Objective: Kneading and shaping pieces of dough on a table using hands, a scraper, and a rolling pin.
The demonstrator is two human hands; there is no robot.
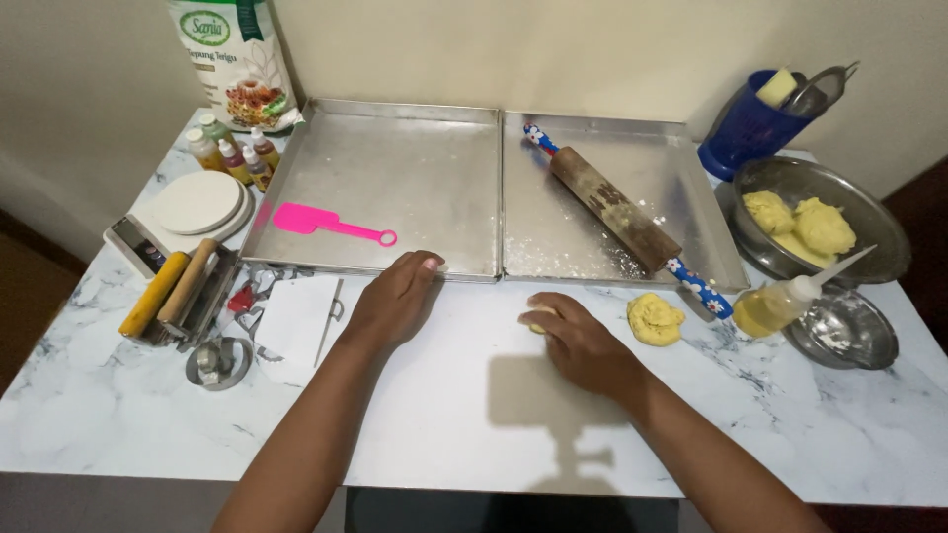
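The right hand (578, 341) lies palm down on the marble bench (474, 415), fingers curled over a small piece of yellow dough (538, 318), while the left hand (395, 296) rests flat, fingers together, touching the front edge of the left baking tray (395, 168).

Warm, dim indoor light from behind casts a head-shaped shadow on the marble table (474, 434); edges bow slightly.

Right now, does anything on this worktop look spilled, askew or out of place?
Mostly tidy. The rolling pin lies slantwise, its lower handle poking over the right baking tray's rim, with flour dusted around it. The right hand covers a dough piece; the left hand rests flat.
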